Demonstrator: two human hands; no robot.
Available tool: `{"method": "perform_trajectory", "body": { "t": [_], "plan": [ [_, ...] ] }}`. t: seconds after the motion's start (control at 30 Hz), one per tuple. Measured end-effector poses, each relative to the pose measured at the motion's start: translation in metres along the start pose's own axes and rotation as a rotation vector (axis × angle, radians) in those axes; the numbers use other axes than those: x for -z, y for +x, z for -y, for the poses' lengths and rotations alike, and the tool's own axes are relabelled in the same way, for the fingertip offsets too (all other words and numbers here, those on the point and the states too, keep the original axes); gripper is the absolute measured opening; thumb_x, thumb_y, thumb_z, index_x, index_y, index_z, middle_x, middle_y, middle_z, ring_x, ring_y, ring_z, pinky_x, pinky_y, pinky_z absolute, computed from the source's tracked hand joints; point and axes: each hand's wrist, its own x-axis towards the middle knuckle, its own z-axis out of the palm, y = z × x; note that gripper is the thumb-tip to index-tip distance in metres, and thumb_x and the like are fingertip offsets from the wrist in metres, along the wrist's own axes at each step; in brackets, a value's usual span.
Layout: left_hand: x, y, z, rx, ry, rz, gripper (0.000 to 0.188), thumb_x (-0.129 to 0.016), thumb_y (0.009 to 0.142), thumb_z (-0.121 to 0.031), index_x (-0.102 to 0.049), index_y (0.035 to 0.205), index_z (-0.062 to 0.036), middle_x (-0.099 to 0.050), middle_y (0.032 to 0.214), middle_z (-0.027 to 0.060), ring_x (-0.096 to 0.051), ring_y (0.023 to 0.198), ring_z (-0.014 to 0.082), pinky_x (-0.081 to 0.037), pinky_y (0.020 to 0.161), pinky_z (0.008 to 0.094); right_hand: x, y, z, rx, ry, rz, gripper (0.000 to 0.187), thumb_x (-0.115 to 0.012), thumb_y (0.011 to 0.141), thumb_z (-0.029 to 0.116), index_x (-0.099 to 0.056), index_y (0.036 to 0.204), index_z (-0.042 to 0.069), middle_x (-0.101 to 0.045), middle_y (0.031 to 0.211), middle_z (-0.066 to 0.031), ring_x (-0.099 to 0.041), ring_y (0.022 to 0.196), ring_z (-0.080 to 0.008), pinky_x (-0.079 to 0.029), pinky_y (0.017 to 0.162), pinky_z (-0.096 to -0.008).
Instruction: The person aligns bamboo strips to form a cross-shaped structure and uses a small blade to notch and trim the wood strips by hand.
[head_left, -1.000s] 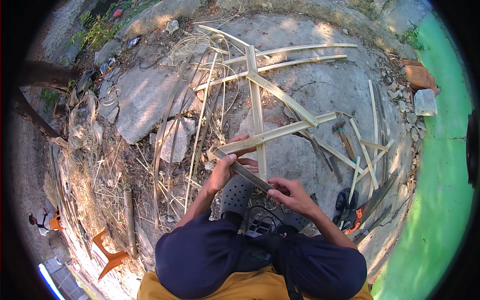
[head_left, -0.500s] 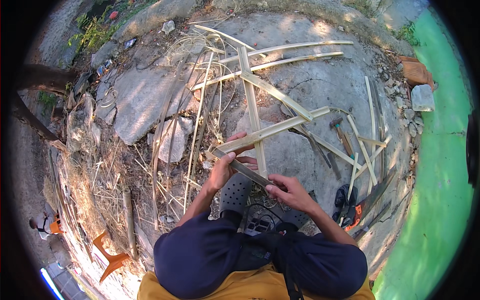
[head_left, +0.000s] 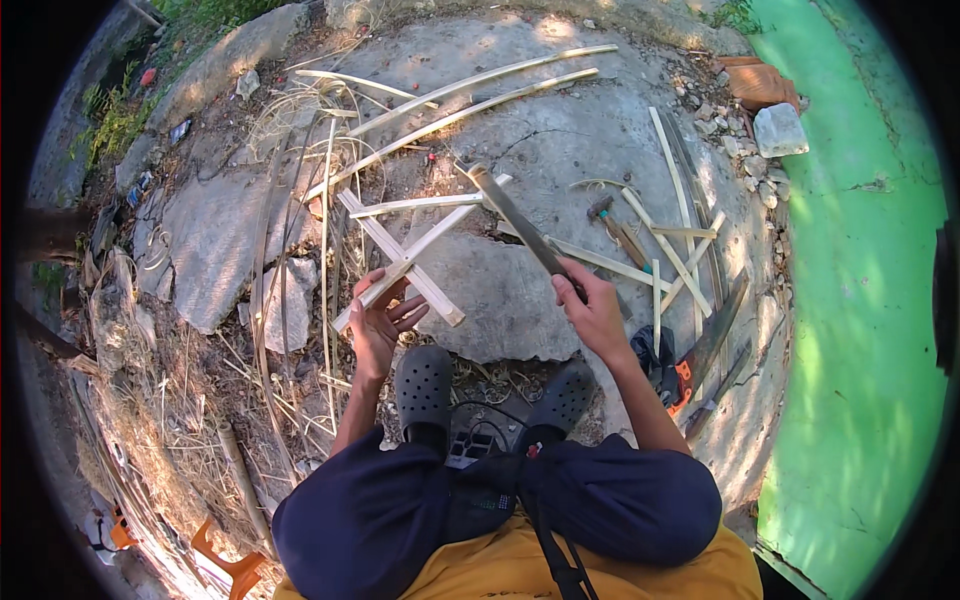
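My left hand [head_left: 376,322] grips the near left end of a pale bamboo strip frame [head_left: 402,268], its fingers loosely curled beneath. Two strips of this frame cross in an X, and a third slanting strip [head_left: 415,205] spans its far side. My right hand [head_left: 588,303] is closed around the near end of a dark bamboo strip [head_left: 522,222]. That strip runs away to the upper left, its far end overlapping the frame's far right corner; whether they are joined there I cannot tell. Below the frame are my feet in grey clogs [head_left: 422,390].
A hammer [head_left: 617,227] lies on the concrete slab to the right, beside several loose bamboo strips [head_left: 668,245]. A saw with an orange handle [head_left: 683,385] and a dark bag [head_left: 655,360] are nearer. Long strips [head_left: 480,80] lie at the back; stones [head_left: 288,305] and dry debris at left.
The frame has turned and shifted left and nearer. The dark strip, earlier held by both hands, now slopes away in my right hand alone. My left hand has moved to the frame's end. The view has shifted.
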Motion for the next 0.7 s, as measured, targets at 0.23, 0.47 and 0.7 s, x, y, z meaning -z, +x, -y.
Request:
{"method": "perform_trajectory", "body": {
  "t": [0.23, 0.47, 0.7],
  "plan": [
    [-0.006, 0.002, 0.006, -0.041, -0.037, -0.036, 0.066, -0.047, 0.102, -0.058, -0.034, 0.155, -0.0207, -0.056, 0.146, 0.0240, -0.070, 0.116, 0.0429, -0.058, 0.102, 0.0556, 0.109, 0.014, -0.167, -0.160, -0.624, -0.417, 0.038, -0.064, 0.101, 0.024, -0.069, 0.135, 0.008, -0.076, 0.105, -0.0226, -0.073, 0.098, -0.0404, -0.055, 0.086, -0.0487],
    [-0.014, -0.001, -0.001, -0.061, -0.008, -0.067, 0.070, -0.048, 0.101, -0.054, -0.029, 0.158, -0.0183, -0.054, 0.149, 0.0258, -0.069, 0.118, 0.0451, -0.055, 0.106, 0.0577, 0.122, 0.006, -0.229, -0.467, -0.768, -0.507, 0.038, -0.067, 0.097, 0.020, -0.070, 0.134, 0.011, -0.075, 0.112, -0.0216, -0.071, 0.106, -0.0428, -0.055, 0.089, -0.0536],
    [0.004, -0.003, 0.001, -0.087, -0.027, -0.066, 0.072, -0.048, 0.101, -0.052, -0.030, 0.160, -0.0159, -0.054, 0.150, 0.0243, -0.068, 0.121, 0.0408, -0.055, 0.107, 0.0542, 0.071, 0.001, -0.210, -0.078, -0.923, -0.639, 0.052, -0.078, 0.085, 0.015, -0.063, 0.134, 0.010, -0.061, 0.124, -0.0159, -0.063, 0.115, -0.0379, -0.051, 0.095, -0.0493]
  ]
}}
